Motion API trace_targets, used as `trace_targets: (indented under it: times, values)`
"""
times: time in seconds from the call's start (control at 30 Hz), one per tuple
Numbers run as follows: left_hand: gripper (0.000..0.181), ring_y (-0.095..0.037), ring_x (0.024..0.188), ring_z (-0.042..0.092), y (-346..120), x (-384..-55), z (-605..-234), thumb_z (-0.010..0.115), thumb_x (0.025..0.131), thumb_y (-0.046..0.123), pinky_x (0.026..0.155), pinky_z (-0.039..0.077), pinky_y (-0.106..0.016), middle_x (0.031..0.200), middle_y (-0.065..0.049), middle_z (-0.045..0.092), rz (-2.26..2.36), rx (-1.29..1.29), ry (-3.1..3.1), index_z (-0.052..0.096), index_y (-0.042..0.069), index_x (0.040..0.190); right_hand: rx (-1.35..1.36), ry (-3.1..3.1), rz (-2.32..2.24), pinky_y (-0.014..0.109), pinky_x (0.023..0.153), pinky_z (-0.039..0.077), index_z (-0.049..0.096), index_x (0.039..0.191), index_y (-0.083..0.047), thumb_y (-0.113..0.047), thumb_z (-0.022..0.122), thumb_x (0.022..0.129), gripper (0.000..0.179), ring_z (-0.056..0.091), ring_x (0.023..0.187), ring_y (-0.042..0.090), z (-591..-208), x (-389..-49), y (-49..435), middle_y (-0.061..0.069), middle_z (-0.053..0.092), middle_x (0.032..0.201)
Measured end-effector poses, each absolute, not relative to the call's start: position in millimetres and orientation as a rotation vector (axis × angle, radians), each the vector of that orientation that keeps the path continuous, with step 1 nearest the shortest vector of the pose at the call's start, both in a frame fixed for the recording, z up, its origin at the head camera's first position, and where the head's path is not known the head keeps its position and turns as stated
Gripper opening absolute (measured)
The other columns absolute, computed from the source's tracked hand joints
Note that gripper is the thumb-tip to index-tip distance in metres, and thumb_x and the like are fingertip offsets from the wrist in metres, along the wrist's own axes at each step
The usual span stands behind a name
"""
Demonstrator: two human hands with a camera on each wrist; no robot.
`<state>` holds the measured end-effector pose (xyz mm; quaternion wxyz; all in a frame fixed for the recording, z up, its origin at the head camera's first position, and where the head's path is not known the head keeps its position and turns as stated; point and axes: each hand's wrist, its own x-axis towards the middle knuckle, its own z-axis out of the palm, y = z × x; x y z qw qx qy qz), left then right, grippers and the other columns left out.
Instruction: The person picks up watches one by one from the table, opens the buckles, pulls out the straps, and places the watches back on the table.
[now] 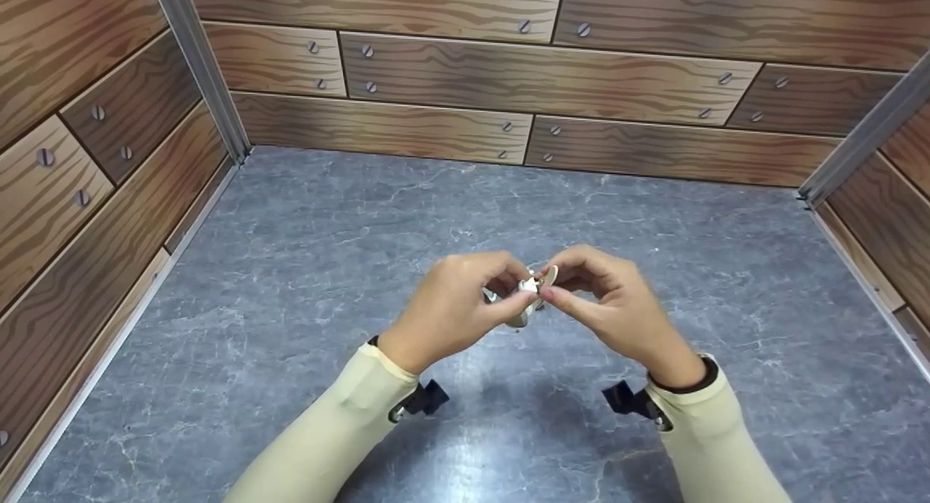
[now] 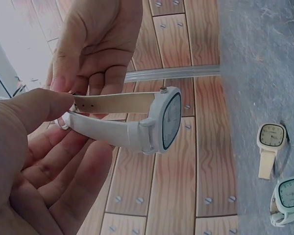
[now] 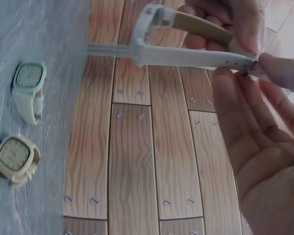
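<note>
White watch, between four and five o'clock of centre in the head view, is pinched by the grip of both left hand and right hand above the worktop. Left wrist view: the case hangs at three o'clock from the buckle; a cream watch and a mint watch lie beyond. Strap-end handling appears in hand; the next move seemingly calls for steady alignment at the buckle. Right wrist view: strap holes show; dial markings at nine o'clock are illegible.
</note>
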<state>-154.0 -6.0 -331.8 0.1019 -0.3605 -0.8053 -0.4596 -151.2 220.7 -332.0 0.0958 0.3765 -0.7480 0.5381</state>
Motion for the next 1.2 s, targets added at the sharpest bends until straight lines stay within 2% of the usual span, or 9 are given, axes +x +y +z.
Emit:
trace_targets:
  times: [0.17, 0.3, 0.47, 0.57, 0.67, 0.77, 0.8, 0.97, 1.2]
  values:
    - [0.008, 0.002, 0.079, 0.069, -7.2, -155.1, -332.8, 0.073, 0.098, 0.021, 0.071, 0.057, -0.018, 0.091, 0.007, 0.075, -1.358, -1.069, -2.391, 0.073, 0.014, 0.102, 1.157, -2.191, 1.487, 0.031, 0.084, 0.061, 0.068, 0.108, -0.001, 0.014, 0.071, 0.089, 0.025, 0.072, 0.092, 0.016, -332.7, -152.3, 219.7, 0.009, 0.071, 0.100]
    - [0.012, -0.004, 0.086, 0.065, -9.4, -156.9, -334.0, 0.073, 0.097, 0.023, 0.076, 0.054, -0.020, 0.097, 0.007, 0.072, -1.212, -1.082, -2.325, 0.074, 0.015, 0.106, 1.188, -2.184, 1.408, 0.029, 0.082, 0.061, 0.069, 0.108, -0.002, 0.015, 0.073, 0.087, 0.027, 0.073, 0.091, 0.016, -331.8, -152.1, 218.9, 0.009, 0.072, 0.099]
    - [0.010, -0.012, 0.085, 0.059, -11.2, -157.6, -332.9, 0.073, 0.096, 0.021, 0.076, 0.049, -0.025, 0.092, 0.006, 0.068, -1.123, -1.071, -2.229, 0.078, 0.015, 0.103, 1.210, -2.241, 1.252, 0.025, 0.080, 0.060, 0.070, 0.111, -0.008, 0.010, 0.075, 0.089, 0.029, 0.074, 0.089, 0.018, -331.0, -151.6, 218.0, 0.004, 0.073, 0.101]
    - [0.006, -0.011, 0.082, 0.059, -11.1, -157.0, -331.8, 0.076, 0.095, 0.020, 0.084, 0.050, -0.026, 0.088, 0.007, 0.068, -1.087, -1.062, -2.254, 0.079, 0.015, 0.097, 1.202, -2.271, 1.206, 0.024, 0.079, 0.060, 0.071, 0.112, -0.010, 0.008, 0.075, 0.089, 0.029, 0.074, 0.087, 0.019, -331.1, -151.2, 217.9, 0.002, 0.072, 0.102]
    - [0.007, -0.007, 0.081, 0.059, -10.6, -156.3, -331.2, 0.078, 0.094, 0.022, 0.086, 0.051, -0.025, 0.087, 0.008, 0.069, -1.079, -1.052, -2.309, 0.081, 0.016, 0.096, 1.191, -2.286, 1.185, 0.023, 0.079, 0.059, 0.070, 0.112, -0.011, 0.008, 0.074, 0.090, 0.029, 0.073, 0.087, 0.019, -331.5, -150.6, 218.3, 0.001, 0.072, 0.102]
    - [0.009, -0.006, 0.081, 0.059, -10.2, -155.6, -331.0, 0.079, 0.093, 0.025, 0.081, 0.051, -0.023, 0.087, 0.008, 0.070, -1.081, -1.041, -2.350, 0.081, 0.017, 0.097, 1.194, -2.295, 1.173, 0.023, 0.080, 0.059, 0.070, 0.113, -0.010, 0.008, 0.073, 0.091, 0.029, 0.073, 0.088, 0.018, -331.7, -150.1, 218.3, 0.000, 0.072, 0.103]
    - [0.009, -0.006, 0.081, 0.059, -10.1, -155.3, -331.0, 0.079, 0.093, 0.025, 0.076, 0.050, -0.022, 0.087, 0.008, 0.070, -1.086, -1.037, -2.360, 0.082, 0.017, 0.098, 1.197, -2.299, 1.170, 0.023, 0.081, 0.059, 0.070, 0.113, -0.011, 0.008, 0.073, 0.091, 0.029, 0.072, 0.089, 0.018, -331.7, -149.9, 218.2, 0.000, 0.072, 0.104]
    - [0.008, -0.005, 0.082, 0.059, -9.3, -154.7, -331.2, 0.079, 0.093, 0.024, 0.075, 0.050, -0.022, 0.087, 0.010, 0.070, -1.160, -1.016, -2.415, 0.082, 0.018, 0.097, 1.224, -2.305, 1.135, 0.024, 0.081, 0.059, 0.070, 0.114, -0.011, 0.006, 0.074, 0.091, 0.029, 0.072, 0.090, 0.018, -331.5, -149.2, 216.8, 0.000, 0.072, 0.106]
    - [0.005, -0.005, 0.076, 0.060, -11.4, -159.2, -332.6, 0.079, 0.093, 0.018, 0.071, 0.054, -0.025, 0.083, 0.010, 0.066, -1.540, -1.023, -2.589, 0.079, 0.015, 0.089, 1.328, -2.343, 1.078, 0.026, 0.082, 0.059, 0.069, 0.111, -0.012, -0.001, 0.074, 0.093, 0.022, 0.070, 0.092, 0.012, -332.6, -149.3, 217.2, -0.004, 0.070, 0.105]
